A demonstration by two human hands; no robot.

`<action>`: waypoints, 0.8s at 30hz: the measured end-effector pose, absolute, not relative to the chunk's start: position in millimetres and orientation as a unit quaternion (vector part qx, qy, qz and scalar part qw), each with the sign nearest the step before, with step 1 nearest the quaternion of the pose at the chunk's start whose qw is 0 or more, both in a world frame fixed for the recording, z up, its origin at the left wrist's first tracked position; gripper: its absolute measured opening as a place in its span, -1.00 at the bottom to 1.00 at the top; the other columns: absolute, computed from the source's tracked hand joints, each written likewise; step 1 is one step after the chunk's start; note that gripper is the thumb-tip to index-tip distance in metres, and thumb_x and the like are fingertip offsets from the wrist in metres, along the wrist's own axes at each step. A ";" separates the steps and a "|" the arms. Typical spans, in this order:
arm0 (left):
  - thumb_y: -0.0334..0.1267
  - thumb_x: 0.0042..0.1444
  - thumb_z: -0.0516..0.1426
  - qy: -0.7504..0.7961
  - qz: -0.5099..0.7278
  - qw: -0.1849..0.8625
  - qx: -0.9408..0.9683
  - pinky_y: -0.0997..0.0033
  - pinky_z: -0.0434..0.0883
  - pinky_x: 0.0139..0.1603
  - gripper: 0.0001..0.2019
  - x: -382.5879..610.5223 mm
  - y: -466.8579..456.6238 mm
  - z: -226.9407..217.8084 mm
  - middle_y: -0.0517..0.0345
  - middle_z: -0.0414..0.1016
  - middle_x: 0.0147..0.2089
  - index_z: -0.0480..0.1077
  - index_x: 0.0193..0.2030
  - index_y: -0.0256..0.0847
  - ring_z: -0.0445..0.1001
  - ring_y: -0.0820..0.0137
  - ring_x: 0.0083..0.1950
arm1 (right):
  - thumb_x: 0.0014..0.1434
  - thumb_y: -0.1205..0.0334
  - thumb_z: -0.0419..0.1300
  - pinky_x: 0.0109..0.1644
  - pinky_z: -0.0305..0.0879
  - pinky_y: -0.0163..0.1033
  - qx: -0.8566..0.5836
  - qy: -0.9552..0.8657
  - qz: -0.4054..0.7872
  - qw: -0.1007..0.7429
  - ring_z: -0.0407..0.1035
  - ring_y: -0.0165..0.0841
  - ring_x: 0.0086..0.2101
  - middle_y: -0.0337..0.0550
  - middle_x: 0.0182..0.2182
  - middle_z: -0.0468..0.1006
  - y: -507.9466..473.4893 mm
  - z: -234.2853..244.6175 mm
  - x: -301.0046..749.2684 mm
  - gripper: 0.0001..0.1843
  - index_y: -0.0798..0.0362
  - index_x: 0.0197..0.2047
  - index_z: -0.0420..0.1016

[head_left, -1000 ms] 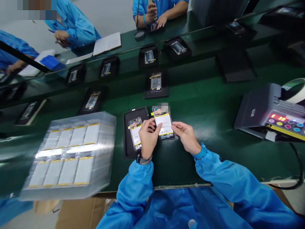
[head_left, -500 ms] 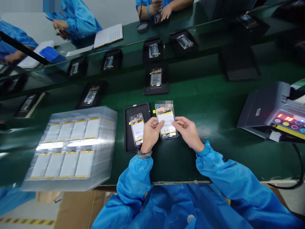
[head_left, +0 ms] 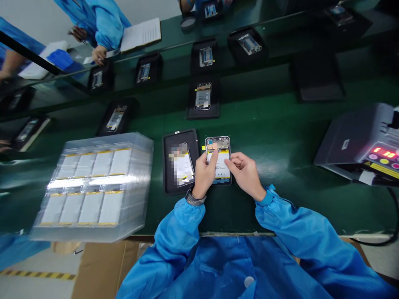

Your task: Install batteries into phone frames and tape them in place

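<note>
Both my hands hold an open phone frame [head_left: 218, 146] with a white battery fitted in it, just above the green belt. My left hand [head_left: 204, 174] grips its left edge, thumb pressed on the battery. My right hand [head_left: 247, 174] pinches the right edge with its fingertips. Just to the left, a black carrier tray [head_left: 166, 166] holds another phone frame with a battery.
A stack of clear trays [head_left: 93, 187] filled with white batteries sits at my left. A grey machine [head_left: 358, 141] with lit buttons stands at the right. Several black carriers with phone frames [head_left: 202, 97] lie along the belt. Other people in blue coats [head_left: 106, 25] work across it.
The phone frame has been drawn slightly toward me and straightened, and my left thumb has moved onto the battery. The view has tipped downward a little.
</note>
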State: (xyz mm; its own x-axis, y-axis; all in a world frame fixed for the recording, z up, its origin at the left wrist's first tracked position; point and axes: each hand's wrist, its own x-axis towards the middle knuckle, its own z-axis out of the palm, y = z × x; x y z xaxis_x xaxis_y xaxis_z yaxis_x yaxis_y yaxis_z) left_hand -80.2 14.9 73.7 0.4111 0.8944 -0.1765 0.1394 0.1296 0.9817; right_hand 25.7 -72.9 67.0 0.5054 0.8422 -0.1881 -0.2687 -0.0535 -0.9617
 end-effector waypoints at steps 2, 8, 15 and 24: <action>0.16 0.20 0.22 0.447 0.309 0.594 0.594 0.48 0.30 -0.44 -0.55 -79.3 13.5 72.5 0.16 0.48 -0.42 0.48 -0.27 -0.27 0.39 0.42 -0.41 | 0.17 -0.22 0.34 -0.36 0.40 -0.19 -0.587 -0.244 0.432 0.640 0.44 -0.28 -0.47 -0.25 -0.48 0.54 -72.9 64.6 26.0 -0.57 -0.04 -0.20 0.45; 0.03 0.25 0.20 0.456 0.305 0.554 0.626 0.50 0.29 -0.41 -0.65 -75.1 4.7 71.6 0.14 0.50 -0.37 0.50 -0.25 -0.30 0.38 0.43 -0.38 | 0.22 -0.23 0.28 -0.49 0.28 -0.27 -0.635 -0.249 0.391 0.617 0.37 -0.33 -0.54 -0.29 -0.57 0.46 -73.2 60.4 27.4 -0.57 -0.03 -0.15 0.45; -0.06 0.24 0.21 0.439 0.311 0.525 0.660 0.50 0.34 -0.35 -0.69 -74.7 -0.7 74.9 0.11 0.58 -0.30 0.56 -0.10 -0.29 0.44 0.40 -0.34 | 0.25 -0.24 0.24 -0.54 0.14 -0.32 -0.653 -0.269 0.349 0.616 0.30 -0.39 -0.57 -0.29 -0.60 0.40 -72.7 57.8 28.2 -0.55 0.01 -0.26 0.41; -0.06 0.25 0.20 0.437 0.313 0.511 0.670 0.49 0.32 -0.36 -0.71 -76.2 -0.4 72.7 0.14 0.52 -0.36 0.55 -0.19 -0.29 0.40 0.42 -0.38 | 0.30 -0.21 0.21 -0.56 0.06 -0.33 -0.656 -0.297 0.323 0.614 0.24 -0.42 -0.59 -0.29 -0.60 0.38 -72.8 56.4 28.6 -0.57 0.01 -0.31 0.38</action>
State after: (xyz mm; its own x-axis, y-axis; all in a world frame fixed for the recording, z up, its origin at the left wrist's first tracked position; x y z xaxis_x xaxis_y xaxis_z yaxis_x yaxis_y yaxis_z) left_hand -76.2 -0.4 72.7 0.4211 0.9066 -0.0276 0.2661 -0.0945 0.9593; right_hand 28.6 -72.8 56.4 0.6145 0.7867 -0.0595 -0.0069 -0.0700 -0.9975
